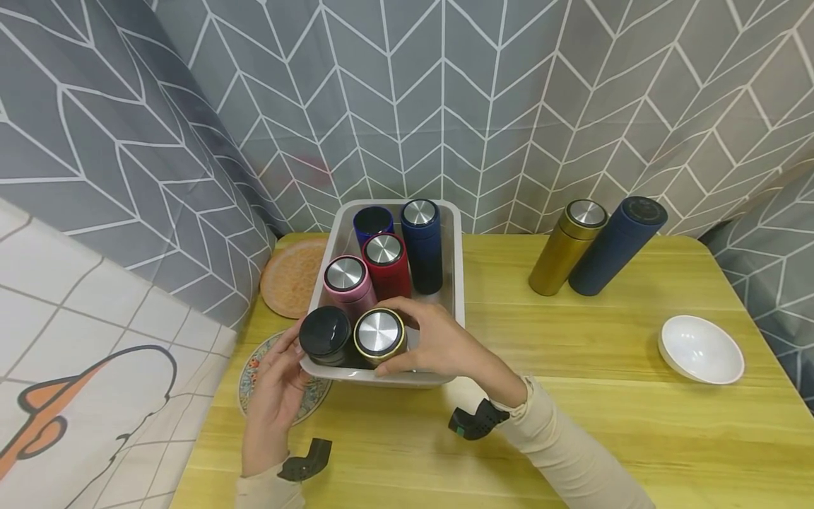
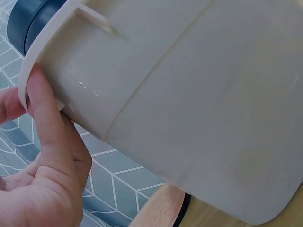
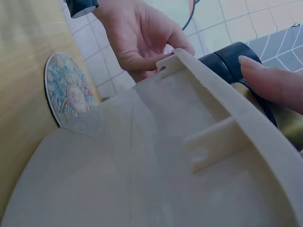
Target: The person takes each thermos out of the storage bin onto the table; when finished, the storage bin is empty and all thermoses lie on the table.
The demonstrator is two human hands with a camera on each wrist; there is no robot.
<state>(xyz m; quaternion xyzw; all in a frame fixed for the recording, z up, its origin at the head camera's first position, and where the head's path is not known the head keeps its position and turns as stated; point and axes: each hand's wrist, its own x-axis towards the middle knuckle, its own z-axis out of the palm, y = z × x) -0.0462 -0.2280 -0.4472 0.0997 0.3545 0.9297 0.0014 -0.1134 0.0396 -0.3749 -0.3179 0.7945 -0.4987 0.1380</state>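
A white plastic bin (image 1: 454, 247) holds several thermos bottles standing upright. My left hand (image 1: 273, 385) pinches the bin's rim at its near left corner, beside a bottle with a black lid (image 1: 326, 331). Inside the bin's near side, my right hand (image 1: 439, 339) grips a gold thermos bottle (image 1: 379, 334) with a silver lid, thumb and fingers around its upper part. Behind these stand a pink bottle (image 1: 348, 283), a red bottle (image 1: 386, 265), a dark blue bottle (image 1: 422, 244) and a bright blue one (image 1: 373, 223). In the right wrist view the thumb (image 3: 272, 82) presses the gold bottle.
A gold bottle (image 1: 566, 247) and a navy bottle (image 1: 617, 247) stand on the wooden table (image 1: 572, 424) at the back right. A white bowl (image 1: 702, 350) sits at the right. Left of the bin lie a round orange mat (image 1: 289, 279) and a patterned round mat (image 3: 71, 90).
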